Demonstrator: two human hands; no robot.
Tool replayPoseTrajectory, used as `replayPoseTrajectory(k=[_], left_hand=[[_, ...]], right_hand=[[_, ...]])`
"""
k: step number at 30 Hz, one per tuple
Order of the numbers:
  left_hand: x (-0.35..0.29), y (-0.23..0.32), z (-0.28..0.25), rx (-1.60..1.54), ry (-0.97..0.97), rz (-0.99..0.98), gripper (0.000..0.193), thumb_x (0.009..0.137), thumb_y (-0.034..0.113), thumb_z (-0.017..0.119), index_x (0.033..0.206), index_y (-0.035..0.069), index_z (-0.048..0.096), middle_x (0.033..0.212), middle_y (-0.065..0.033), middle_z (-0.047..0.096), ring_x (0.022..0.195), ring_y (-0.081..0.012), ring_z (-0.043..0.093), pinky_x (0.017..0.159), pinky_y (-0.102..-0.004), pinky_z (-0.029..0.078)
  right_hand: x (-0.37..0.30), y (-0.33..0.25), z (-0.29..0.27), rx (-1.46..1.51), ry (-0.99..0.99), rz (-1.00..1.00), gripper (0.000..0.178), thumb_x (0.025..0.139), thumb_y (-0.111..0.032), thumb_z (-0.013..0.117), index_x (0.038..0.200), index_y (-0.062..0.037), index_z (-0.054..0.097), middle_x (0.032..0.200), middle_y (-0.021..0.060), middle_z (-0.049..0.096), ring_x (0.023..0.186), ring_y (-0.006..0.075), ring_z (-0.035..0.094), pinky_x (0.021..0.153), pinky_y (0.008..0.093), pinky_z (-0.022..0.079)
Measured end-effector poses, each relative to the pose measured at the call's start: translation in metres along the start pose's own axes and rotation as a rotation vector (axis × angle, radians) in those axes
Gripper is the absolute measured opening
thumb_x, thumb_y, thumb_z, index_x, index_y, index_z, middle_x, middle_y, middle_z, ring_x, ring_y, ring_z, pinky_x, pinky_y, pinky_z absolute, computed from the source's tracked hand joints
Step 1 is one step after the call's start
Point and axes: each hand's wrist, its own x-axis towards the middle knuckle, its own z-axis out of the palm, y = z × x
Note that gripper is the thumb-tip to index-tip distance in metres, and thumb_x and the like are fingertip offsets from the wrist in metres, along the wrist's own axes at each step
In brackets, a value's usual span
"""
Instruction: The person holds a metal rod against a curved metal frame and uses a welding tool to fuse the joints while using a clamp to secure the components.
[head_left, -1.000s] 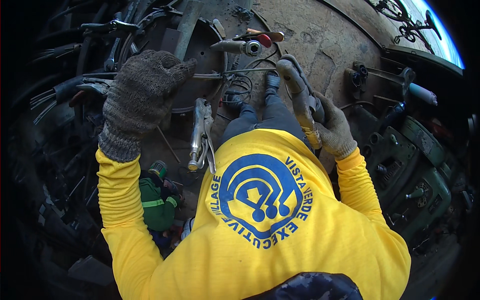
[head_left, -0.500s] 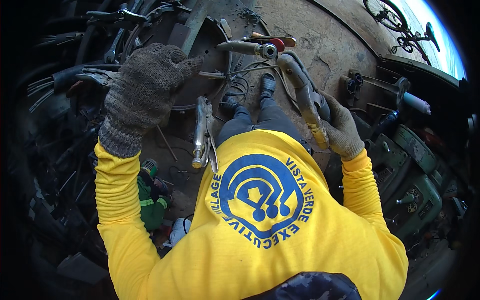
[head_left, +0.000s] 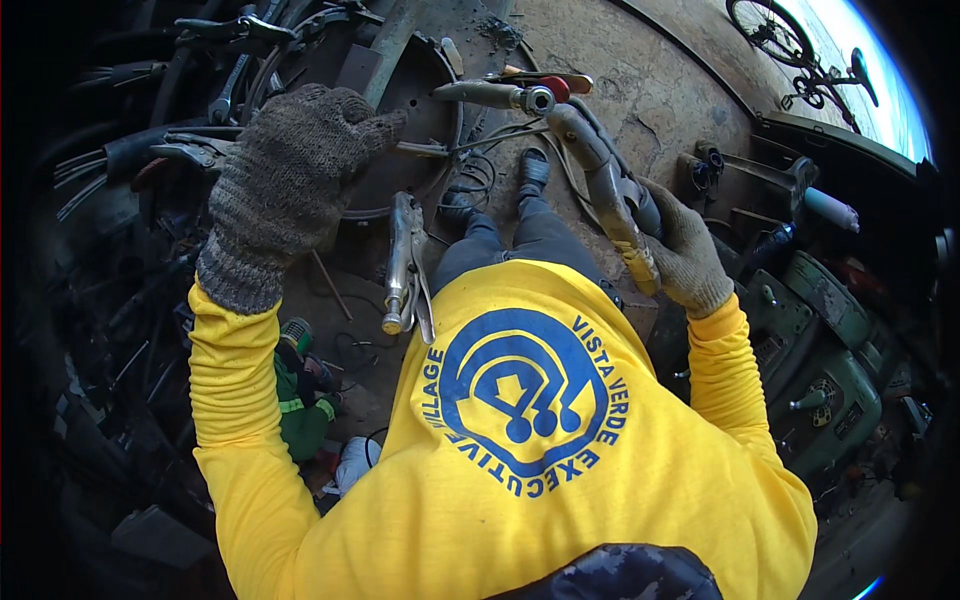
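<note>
My left hand, in a dark grey knitted glove, is raised over the metal work at left. Its fingers are curled, and whatever they hold is hidden from this angle. Just right of its wrist, a pair of silver locking pliers hangs handle-down near the round dark metal plate. My right hand, also gloved, is wrapped around a grey curved tool with a worn yellowish lower end. The tool's kind cannot be told. Its upper end lies close to a grey-handled tool with a round metal head.
Cables and metal rods crowd the left side, with more clamps behind. Green machinery stands at right. A bicycle is at far right. A figure in green clothing is low at left.
The grey curved tool and my right hand have shifted very slightly, its upper end a little to the left. My left hand and the locking pliers look almost unchanged.
</note>
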Motion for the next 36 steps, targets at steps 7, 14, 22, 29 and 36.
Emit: replayPoseTrajectory(k=[7,14,22,29,36], left_hand=[[-0.001,0.0,-0.001,0.018,-0.014,-0.005,0.05,0.079,0.004,0.075,0.127,0.016,0.071,0.101,-0.0104,0.067,0.092,-0.0312,0.066,0.083,-0.0416,0.056],[-0.002,0.001,0.001,0.044,0.003,-0.01,0.047,0.079,0.006,0.076,0.125,0.015,0.072,0.101,-0.0103,0.067,0.093,-0.0309,0.066,0.083,-0.0417,0.056],[-0.001,0.001,0.0,0.026,0.001,-0.019,0.045,0.079,0.005,0.075,0.123,0.015,0.072,0.1,-0.0108,0.068,0.092,-0.0304,0.067,0.083,-0.0412,0.057],[-0.002,0.001,0.001,0.056,-0.004,-0.003,0.046,0.078,0.004,0.075,0.123,0.014,0.072,0.101,-0.0113,0.069,0.095,-0.031,0.068,0.085,-0.0414,0.058],[-0.003,0.0,0.001,0.064,-0.017,-0.007,0.048,0.077,0.004,0.074,0.124,0.015,0.072,0.103,-0.0115,0.069,0.096,-0.0315,0.068,0.085,-0.0422,0.057]], right_hand=[[0.001,-0.001,-0.001,-0.009,-0.003,-0.035,0.065,0.085,-0.024,0.083,0.14,-0.0006,0.057,0.125,0.0179,0.069,0.112,0.0256,0.068,0.103,0.0377,0.052],[0.001,-0.01,-0.001,-0.081,-0.005,-0.088,0.064,0.086,-0.024,0.083,0.14,-0.0007,0.057,0.124,0.0193,0.07,0.11,0.0274,0.07,0.101,0.0385,0.054],[-0.002,-0.026,-0.004,-0.201,0.017,-0.155,0.063,0.086,-0.023,0.082,0.139,-0.0014,0.058,0.119,0.0208,0.072,0.104,0.0293,0.073,0.096,0.0386,0.056],[-0.002,-0.041,-0.006,-0.263,0.006,-0.094,0.064,0.083,-0.021,0.083,0.137,0.0021,0.058,0.119,0.0193,0.072,0.106,0.026,0.071,0.097,0.0361,0.054],[-0.002,-0.043,-0.006,-0.299,0.028,-0.161,0.059,0.087,-0.025,0.081,0.137,-0.0013,0.06,0.113,0.0214,0.074,0.1,0.0285,0.075,0.09,0.0369,0.057]])
